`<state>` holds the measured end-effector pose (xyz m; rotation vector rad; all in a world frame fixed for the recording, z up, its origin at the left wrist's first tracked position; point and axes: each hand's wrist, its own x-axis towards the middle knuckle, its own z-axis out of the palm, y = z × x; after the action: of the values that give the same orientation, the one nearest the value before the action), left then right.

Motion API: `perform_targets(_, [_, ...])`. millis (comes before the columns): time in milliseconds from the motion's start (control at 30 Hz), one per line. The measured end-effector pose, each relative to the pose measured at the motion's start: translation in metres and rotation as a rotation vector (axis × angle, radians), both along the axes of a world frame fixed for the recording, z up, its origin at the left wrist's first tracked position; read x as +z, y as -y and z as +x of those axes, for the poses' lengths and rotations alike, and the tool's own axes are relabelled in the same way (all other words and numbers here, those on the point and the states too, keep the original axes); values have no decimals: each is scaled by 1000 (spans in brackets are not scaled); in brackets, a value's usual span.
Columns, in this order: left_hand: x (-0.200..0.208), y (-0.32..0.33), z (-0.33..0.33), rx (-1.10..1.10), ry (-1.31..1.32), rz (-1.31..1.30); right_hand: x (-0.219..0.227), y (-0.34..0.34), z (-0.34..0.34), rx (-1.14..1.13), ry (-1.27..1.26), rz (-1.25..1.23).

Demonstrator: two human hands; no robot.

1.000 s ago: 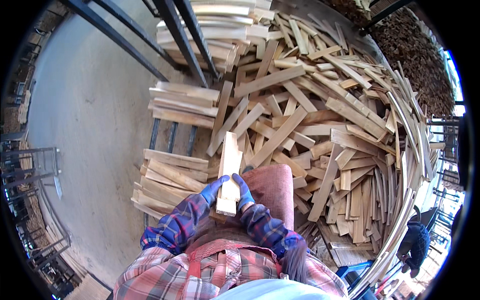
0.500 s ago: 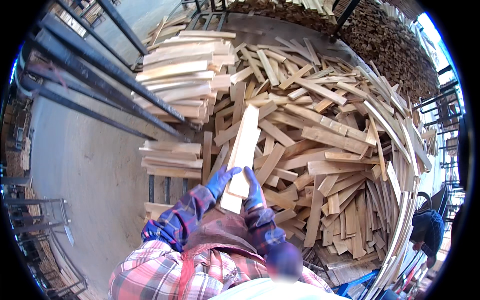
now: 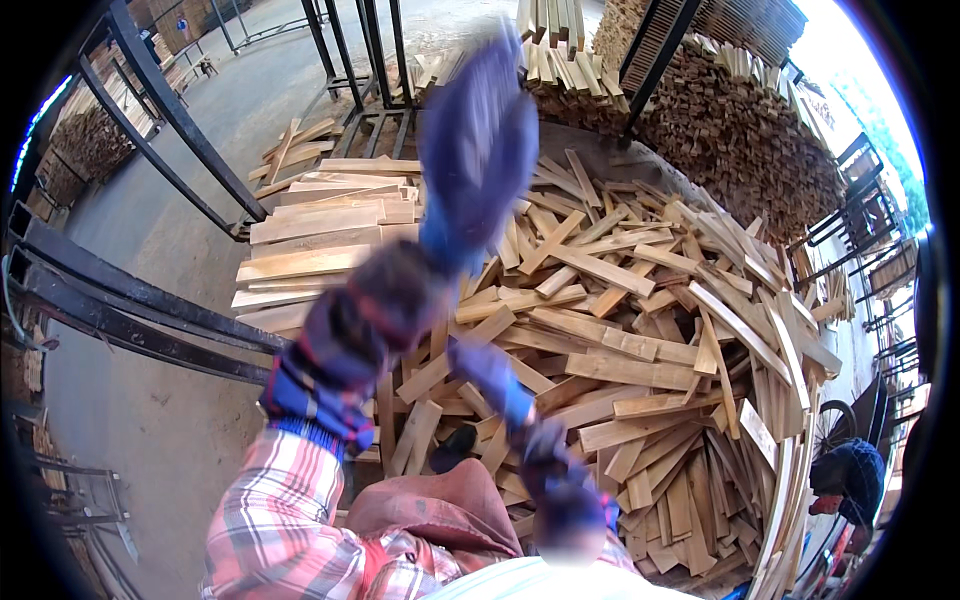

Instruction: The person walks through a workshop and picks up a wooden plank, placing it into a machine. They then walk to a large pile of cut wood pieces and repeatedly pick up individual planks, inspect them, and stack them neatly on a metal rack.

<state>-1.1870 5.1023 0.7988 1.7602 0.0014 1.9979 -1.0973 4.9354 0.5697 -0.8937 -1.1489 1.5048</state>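
My left hand (image 3: 480,150), in a blue-purple glove, is raised high in front of the stacked boards and pile. Motion smears its fingers, and no board shows in it. Lower down, my right hand (image 3: 490,372), gloved alike, hangs over the near side of the loose wooden boards (image 3: 625,370). Its fingers stretch to the upper left, apparently with nothing in them. Left of the heap, pale boards lie in a layered stack (image 3: 310,240), partly hidden by my left forearm. Both arms wear dark plaid sleeve covers.
Black metal frames (image 3: 150,290) stand at the left and far side. A brown stack of wood (image 3: 730,130) rises at the back right. Long boards (image 3: 790,370) line the heap's right edge. A person in a dark blue cap (image 3: 848,470) is at the right.
The pale boards held between both hands have left them. My left hand has risen far upward, while the right stays low over the pile. The view has tilted up.
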Motion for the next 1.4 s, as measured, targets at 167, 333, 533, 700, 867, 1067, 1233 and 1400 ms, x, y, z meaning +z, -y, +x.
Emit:
perform_targets(167, [-278, 213, -106, 30, -742, -685, -120, 235, -21, -41, 65, -772])
perform_targets(333, [-435, 508, -240, -91, -990, -1520, -155, 350, -16, -377, 113, -1021])
perform_targets(533, [-507, 630, -273, 133, -927, -1223, -120, 350, -86, -173, 188, -709])
perform_targets(700, [-576, 612, -276, 39, -438, -1810, -154, 369, -119, 138, 595, 181])
perform_targets(867, [-602, 565, -291, 198, -1039, -1913, -178, 382, -143, 68, 239, -737])
perform_targets(1067, [-735, 548, -301, 45, -1090, -2185, -294, 336, -136, 98, 299, -937])
perform_targets(1233, [-898, 528, -333, 424, -483, -2242, -390, 260, -166, -39, 49, -1376])
perform_targets(1400, [-889, 444, -308, 540, -592, -2440, -527, 256, -219, -42, -131, -1513])
